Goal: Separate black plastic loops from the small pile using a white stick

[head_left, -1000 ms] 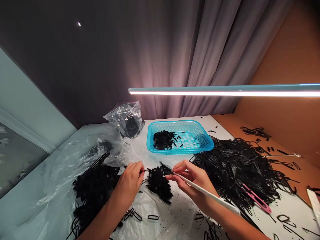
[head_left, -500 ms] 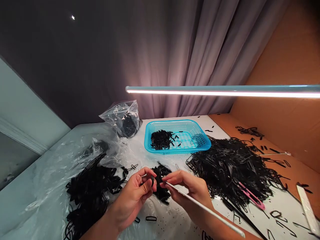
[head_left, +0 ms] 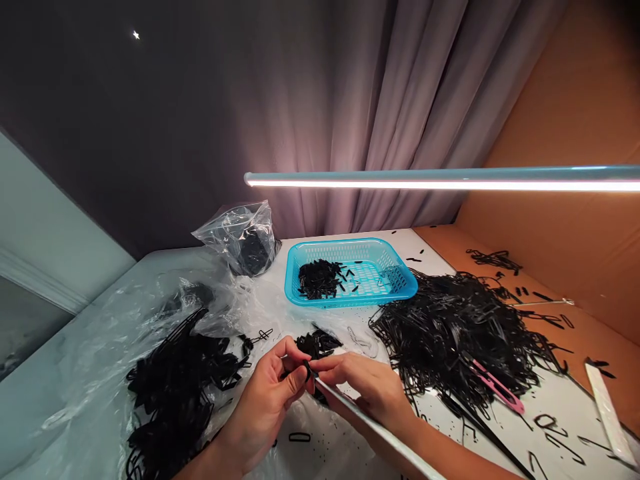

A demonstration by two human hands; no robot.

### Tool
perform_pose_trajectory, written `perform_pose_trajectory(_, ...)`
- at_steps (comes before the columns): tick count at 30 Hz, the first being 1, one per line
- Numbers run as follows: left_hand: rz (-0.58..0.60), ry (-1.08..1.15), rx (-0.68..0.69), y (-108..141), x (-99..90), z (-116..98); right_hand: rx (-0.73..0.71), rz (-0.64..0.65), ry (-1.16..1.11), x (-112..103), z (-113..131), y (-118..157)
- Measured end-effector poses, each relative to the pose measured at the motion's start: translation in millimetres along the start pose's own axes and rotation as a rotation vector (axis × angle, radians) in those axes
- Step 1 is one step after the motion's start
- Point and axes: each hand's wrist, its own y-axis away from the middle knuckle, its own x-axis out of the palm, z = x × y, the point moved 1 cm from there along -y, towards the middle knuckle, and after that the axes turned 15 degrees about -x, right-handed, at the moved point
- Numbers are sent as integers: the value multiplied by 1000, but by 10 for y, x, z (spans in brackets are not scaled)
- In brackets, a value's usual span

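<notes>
Close together at the middle of the table, both my hands are closed. Between thumb and fingers, my left hand (head_left: 267, 397) pinches a small black piece (head_left: 307, 369). My right hand (head_left: 373, 390) grips a thin white rod (head_left: 375, 430), its tip meeting the black piece and its shaft slanting down to the right. The fingers partly hide that tip. Just behind my fingertips lies a small pile of black pieces (head_left: 319, 341). One black loop (head_left: 299, 437) rests on the table in front of my left hand.
Beyond my hands stands a blue basket (head_left: 345, 303) with black pieces inside. A large heap of black loops (head_left: 465, 340) spreads at right, a pink tool (head_left: 505, 395) on it. Left are another black heap (head_left: 173, 390) and a clear bag (head_left: 225, 233). A lit tube (head_left: 440, 181) crosses above.
My right hand has come nearer my left, bringing the rod's tip against the black piece. The whole view has shifted slightly.
</notes>
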Motion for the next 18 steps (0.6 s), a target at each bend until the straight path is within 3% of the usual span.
perform_pose_trajectory(10,-18,-6,61,2,-13,25,1,10,-5,8,20,-23)
perform_pose_trajectory(18,-135,-147,213,-50,-27,45,-143,38,223,115,67,-8)
